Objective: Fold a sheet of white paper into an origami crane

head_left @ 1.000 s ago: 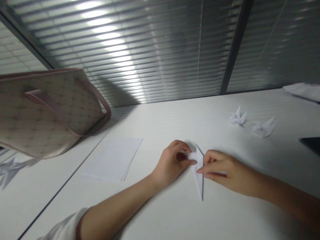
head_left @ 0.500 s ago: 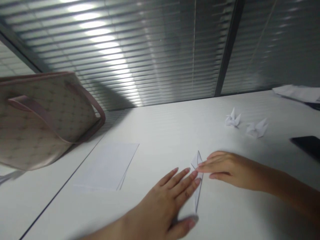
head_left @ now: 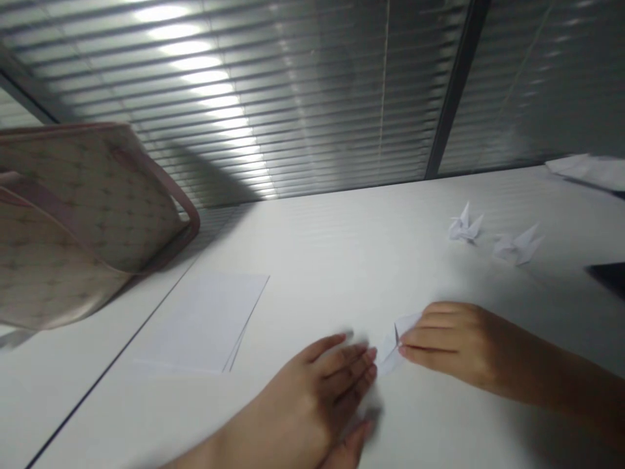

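Head camera: a piece of folded white paper [head_left: 389, 359] lies on the white table [head_left: 317, 244], a little right of center in the lower half of the frame, and both hands are at it. The right hand [head_left: 452, 342], reaching in from the right edge, has thumb and fingers pinched together on the paper's right part, next to a dark slit in the folds. The left hand [head_left: 317, 391], at bottom center, is spread flat, thumb apart from the fingers, its fingertips right at the paper's left end; whether they press on it I can't tell from here. The two hands are apart, with the paper between them. Over to the left of center I see a few loose white sheets [head_left: 205, 319], edges slightly fanned. A pale handbag [head_left: 88, 215] with pink handles fills the upper left, blinds [head_left: 303, 111] run behind across the top, and two folded paper birds, one [head_left: 465, 228] just beside the other [head_left: 520, 246], sit toward the upper right
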`<control>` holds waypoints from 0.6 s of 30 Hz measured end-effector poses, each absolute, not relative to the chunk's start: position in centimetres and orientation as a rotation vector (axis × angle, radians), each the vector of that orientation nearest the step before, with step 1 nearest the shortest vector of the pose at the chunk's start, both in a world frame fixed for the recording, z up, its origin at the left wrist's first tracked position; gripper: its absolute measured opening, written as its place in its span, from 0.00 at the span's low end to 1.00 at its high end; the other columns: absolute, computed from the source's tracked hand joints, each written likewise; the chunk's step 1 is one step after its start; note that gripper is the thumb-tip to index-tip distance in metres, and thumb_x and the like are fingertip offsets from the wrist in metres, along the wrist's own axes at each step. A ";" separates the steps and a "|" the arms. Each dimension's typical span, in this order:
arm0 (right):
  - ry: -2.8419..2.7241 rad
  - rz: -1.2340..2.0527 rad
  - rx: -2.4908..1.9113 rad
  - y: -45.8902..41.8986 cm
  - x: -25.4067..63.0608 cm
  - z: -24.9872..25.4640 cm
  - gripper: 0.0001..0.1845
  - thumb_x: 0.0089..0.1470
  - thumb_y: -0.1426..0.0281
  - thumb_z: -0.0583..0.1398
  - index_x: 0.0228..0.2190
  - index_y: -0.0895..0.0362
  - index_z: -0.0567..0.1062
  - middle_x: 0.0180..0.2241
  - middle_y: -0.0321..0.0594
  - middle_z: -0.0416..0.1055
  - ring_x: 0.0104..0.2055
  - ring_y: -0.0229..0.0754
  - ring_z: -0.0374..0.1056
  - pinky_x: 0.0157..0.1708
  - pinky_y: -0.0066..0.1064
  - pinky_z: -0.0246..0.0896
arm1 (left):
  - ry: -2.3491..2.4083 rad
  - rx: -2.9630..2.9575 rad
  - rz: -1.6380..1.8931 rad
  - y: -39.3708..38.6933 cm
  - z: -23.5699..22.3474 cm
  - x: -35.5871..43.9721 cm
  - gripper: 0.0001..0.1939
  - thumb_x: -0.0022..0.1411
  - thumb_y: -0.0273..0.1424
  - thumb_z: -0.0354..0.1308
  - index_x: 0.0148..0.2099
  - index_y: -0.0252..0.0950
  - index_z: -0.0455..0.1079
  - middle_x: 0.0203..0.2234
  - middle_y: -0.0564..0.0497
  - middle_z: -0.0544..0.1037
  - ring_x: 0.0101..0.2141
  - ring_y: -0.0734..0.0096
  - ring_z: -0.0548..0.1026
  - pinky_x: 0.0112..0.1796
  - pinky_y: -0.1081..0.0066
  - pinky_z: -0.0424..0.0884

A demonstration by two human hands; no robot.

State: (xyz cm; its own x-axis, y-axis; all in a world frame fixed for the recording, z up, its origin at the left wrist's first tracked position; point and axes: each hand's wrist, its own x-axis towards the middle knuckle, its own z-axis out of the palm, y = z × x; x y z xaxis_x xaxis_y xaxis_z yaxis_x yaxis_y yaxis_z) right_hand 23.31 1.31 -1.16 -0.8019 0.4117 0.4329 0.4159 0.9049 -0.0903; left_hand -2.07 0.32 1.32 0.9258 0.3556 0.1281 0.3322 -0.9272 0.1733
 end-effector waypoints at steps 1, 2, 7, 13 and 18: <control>-2.621 -0.045 -0.598 1.2 23.2 -1.2 0.11 0.59 0.77 0.54 0.37 0.57 0.76 0.31 0.41 0.77 0.32 0.39 0.70 0.34 0.33 0.64 | 0.523 2.955 0.285 0.6 1.0 -2.1 0.18 0.62 0.27 0.51 0.53 0.27 0.70 0.49 0.41 0.75 0.49 0.56 0.73 0.54 0.58 0.67; -2.622 -0.068 -0.593 1.1 23.1 -1.3 0.11 0.59 0.77 0.53 0.37 0.58 0.76 0.31 0.41 0.77 0.32 0.39 0.70 0.35 0.33 0.64 | 0.530 2.972 0.368 0.8 0.7 -2.1 0.15 0.62 0.24 0.51 0.50 0.27 0.72 0.47 0.41 0.76 0.48 0.58 0.74 0.53 0.59 0.69; -2.602 -0.079 -0.617 1.0 23.1 -1.7 0.11 0.59 0.76 0.53 0.37 0.57 0.75 0.30 0.41 0.76 0.32 0.39 0.70 0.35 0.32 0.65 | 0.586 2.943 0.557 1.2 -0.6 -2.1 0.14 0.65 0.24 0.51 0.51 0.30 0.70 0.47 0.43 0.77 0.48 0.63 0.74 0.49 0.65 0.72; -2.551 -0.135 -0.576 0.9 22.7 -1.9 0.12 0.58 0.79 0.53 0.37 0.58 0.75 0.35 0.43 0.77 0.37 0.41 0.71 0.40 0.34 0.68 | 0.563 3.010 0.370 1.0 -0.6 -2.0 0.18 0.67 0.23 0.45 0.56 0.29 0.65 0.53 0.42 0.72 0.53 0.64 0.69 0.53 0.64 0.69; -2.552 -0.101 -0.542 0.8 22.5 -1.8 0.13 0.59 0.78 0.52 0.39 0.58 0.75 0.35 0.43 0.78 0.37 0.41 0.72 0.38 0.32 0.69 | 0.529 3.107 0.384 0.8 -0.5 -1.9 0.16 0.68 0.23 0.43 0.54 0.26 0.67 0.50 0.42 0.74 0.49 0.61 0.72 0.50 0.63 0.70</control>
State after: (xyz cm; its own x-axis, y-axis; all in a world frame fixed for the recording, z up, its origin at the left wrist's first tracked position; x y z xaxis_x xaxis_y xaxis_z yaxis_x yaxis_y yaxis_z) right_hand 22.53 0.78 -1.77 -0.7818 0.3587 0.5099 0.3978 0.9168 -0.0350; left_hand -1.88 0.82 -0.46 0.9151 0.3221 0.2424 0.3303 -0.9438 0.0073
